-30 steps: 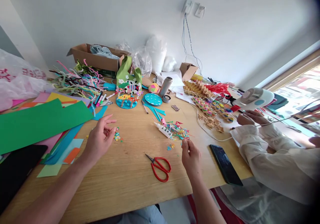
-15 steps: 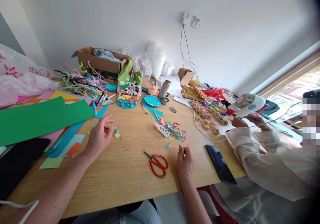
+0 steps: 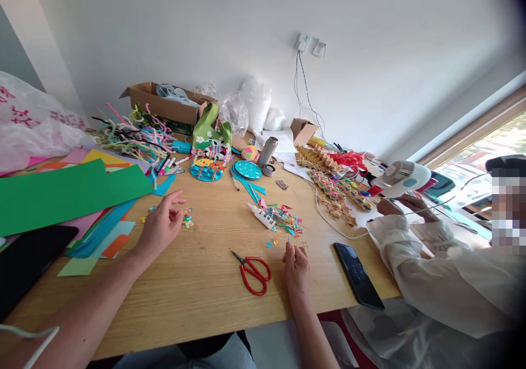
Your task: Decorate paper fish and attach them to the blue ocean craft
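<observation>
My left hand [image 3: 164,221] rests at the table's left, fingers loosely apart, with nothing visible in it. Around its fingertips lie small colourful paper dots [image 3: 188,219]. On the right, my right hand [image 3: 297,267] is on the table with its fingers curled closed; whatever they may hold is hidden. Just left of it lie red-handled scissors [image 3: 255,274], blades pointing away to the left. Beyond that hand are a white glue bottle [image 3: 262,216] on its side and a pile of colourful paper scraps [image 3: 285,220].
Green card sheets [image 3: 74,193] cover the left side, pipe cleaners [image 3: 131,133] behind. A turquoise dotted disc [image 3: 247,170], a metal flask [image 3: 269,151] and a phone [image 3: 358,274] lie about. At right, a co-worker's sleeved arms [image 3: 394,237] are near a white fan [image 3: 405,178].
The whole view has shifted slightly. My right hand has turned a little and its fingers look more curled. My left hand stays nearly as it was.
</observation>
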Demonstrator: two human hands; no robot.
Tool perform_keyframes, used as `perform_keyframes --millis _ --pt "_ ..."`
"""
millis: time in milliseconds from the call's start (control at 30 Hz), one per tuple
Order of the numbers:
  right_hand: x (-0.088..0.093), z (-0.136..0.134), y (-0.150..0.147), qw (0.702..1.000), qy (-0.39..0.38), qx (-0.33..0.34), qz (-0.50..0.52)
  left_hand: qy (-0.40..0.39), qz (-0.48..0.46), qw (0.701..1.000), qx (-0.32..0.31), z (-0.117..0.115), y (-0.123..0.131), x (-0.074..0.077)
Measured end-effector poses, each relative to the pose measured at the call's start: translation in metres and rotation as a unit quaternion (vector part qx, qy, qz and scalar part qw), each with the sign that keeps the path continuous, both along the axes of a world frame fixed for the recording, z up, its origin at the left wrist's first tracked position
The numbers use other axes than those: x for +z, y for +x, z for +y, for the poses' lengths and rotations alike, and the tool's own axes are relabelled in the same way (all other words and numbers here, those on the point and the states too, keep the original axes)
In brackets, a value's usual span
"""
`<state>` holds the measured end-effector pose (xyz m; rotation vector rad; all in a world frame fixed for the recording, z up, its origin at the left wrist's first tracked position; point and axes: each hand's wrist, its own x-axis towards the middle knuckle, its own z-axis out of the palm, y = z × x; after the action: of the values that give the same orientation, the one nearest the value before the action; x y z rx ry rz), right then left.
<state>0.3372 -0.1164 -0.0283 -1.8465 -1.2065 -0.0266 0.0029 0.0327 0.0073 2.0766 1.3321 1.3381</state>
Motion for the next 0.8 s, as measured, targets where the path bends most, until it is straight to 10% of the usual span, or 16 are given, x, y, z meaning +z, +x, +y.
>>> perform_keyframes --millis 300,800 --pt "0.011 0.027 0.029 0.993 -0.01 0.046 -0.105 -0.01 0.011 1.0 -0.009 -0.001 0.0 -0.001" --pt "0.039 0.094 0.008 0.926 -0.271 0.093 -0.247 -0.004 0.032 0.999 0.009 0.003 -0.003 -0.008"
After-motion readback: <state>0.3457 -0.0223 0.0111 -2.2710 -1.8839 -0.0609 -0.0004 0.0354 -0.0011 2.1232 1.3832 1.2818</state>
